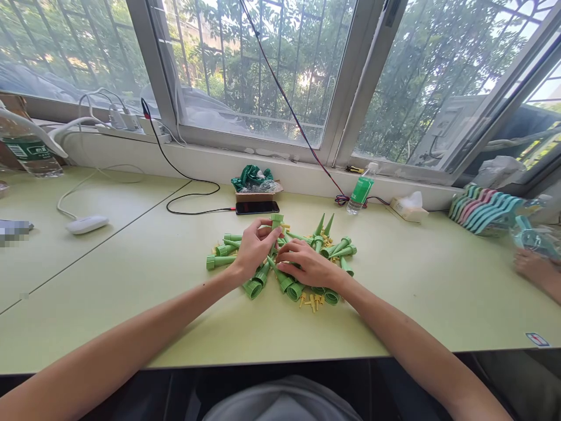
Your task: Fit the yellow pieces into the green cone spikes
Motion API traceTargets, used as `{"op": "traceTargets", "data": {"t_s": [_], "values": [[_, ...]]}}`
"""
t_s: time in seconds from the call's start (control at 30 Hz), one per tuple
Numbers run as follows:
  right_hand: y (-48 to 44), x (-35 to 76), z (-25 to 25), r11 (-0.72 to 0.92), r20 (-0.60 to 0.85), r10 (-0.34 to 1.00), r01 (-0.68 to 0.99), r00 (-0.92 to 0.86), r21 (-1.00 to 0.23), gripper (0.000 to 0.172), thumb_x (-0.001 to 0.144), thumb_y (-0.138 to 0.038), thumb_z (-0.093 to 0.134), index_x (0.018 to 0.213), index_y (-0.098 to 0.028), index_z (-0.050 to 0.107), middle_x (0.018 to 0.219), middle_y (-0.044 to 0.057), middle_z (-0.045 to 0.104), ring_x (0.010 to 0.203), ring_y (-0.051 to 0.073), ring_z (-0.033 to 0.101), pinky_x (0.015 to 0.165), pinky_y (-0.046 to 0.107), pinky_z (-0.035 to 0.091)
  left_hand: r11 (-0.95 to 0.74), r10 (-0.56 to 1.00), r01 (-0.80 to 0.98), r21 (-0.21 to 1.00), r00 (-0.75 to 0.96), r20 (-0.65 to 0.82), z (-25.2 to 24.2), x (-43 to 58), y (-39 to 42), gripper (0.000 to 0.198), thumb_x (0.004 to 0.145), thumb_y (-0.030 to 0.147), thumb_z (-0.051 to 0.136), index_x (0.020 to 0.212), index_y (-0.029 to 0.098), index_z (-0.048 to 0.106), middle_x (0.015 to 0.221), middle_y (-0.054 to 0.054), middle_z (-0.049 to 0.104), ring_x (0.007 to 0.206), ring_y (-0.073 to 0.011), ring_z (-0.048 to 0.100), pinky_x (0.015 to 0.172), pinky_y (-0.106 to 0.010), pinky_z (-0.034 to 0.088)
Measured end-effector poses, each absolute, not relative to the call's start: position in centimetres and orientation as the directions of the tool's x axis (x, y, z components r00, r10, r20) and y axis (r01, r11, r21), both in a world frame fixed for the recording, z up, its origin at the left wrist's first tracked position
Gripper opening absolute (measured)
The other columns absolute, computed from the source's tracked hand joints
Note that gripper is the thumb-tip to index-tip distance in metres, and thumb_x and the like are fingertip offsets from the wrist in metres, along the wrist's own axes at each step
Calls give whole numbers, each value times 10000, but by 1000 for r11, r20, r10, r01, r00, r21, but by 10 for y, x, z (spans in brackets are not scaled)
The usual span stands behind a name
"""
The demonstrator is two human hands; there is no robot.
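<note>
A pile of green plastic cone-shaped watering spikes (287, 282) with ribbed, wide ends lies on the table, with small yellow plastic valves (312, 302) scattered under and around it. My left hand (256, 245) is closed around one green watering spike (276, 218), its wide end up and its lower part hidden by my fingers. Just to the right, my right hand (307, 262) rests low over the heap, fingers apart and slightly bent; whatever lies beneath the palm is hidden. Two spikes (324, 224) point upward behind it.
Behind the pile lie a black phone (258, 207) on a cable and a small box (256, 192) with green plastic. A water bottle (361, 190), a tissue pack (409, 207) and pastel hangers (484, 209) stand to the right. Another person's hand (535, 266) is at the far right.
</note>
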State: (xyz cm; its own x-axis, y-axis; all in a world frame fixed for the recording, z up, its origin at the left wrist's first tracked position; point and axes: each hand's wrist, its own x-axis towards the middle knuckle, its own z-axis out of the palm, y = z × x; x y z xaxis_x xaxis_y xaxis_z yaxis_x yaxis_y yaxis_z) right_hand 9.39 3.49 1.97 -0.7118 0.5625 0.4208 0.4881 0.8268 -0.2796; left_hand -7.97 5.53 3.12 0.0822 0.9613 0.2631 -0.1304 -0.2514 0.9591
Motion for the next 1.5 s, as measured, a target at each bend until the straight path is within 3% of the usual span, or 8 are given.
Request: {"op": "traceTargets", "data": {"t_s": [0.37, 0.7, 1.1, 1.5], "values": [[38, 94, 18, 840, 424, 543, 462, -725, -285, 248, 1010, -314, 471, 1004, -195, 689, 1025, 75, 646, 996, 191, 562, 949, 376, 455, -177, 952, -250, 952, 202, 230, 27, -80, 59, 421, 762, 523, 726, 898, 136, 627, 767, -39, 676, 497, -88, 509, 461, -236, 399], [40, 94, 14, 805, 407, 590, 548, -697, -229, 285, 1017, -306, 457, 910, -172, 685, 952, 73, 653, 937, 182, 556, 927, 368, 438, -160, 947, -253, 954, 232, 221, 25, -81, 60, 405, 793, 507, 707, 921, 128, 642, 776, -42, 668, 508, -84, 507, 459, -219, 407], [42, 94, 12, 794, 409, 606, 549, -682, -262, 276, 1025, -276, 423, 874, -166, 627, 872, 68, 621, 883, 183, 557, 840, 342, 467, -145, 951, -250, 957, 233, 205, 27, -80, 58, 413, 784, 521, 706, 904, 131, 643, 765, -40, 664, 492, -86, 493, 443, -226, 398], [41, 95, 12, 789, 387, 614, 542, -688, -289, 269, 1015, -307, 454, 969, -171, 681, 989, 85, 637, 973, 192, 578, 907, 354, 487, -145, 951, -200, 969, 242, 192, 28, -80, 56, 419, 779, 545, 700, 854, 143, 610, 753, -39, 649, 492, -87, 492, 441, -225, 388]]}}
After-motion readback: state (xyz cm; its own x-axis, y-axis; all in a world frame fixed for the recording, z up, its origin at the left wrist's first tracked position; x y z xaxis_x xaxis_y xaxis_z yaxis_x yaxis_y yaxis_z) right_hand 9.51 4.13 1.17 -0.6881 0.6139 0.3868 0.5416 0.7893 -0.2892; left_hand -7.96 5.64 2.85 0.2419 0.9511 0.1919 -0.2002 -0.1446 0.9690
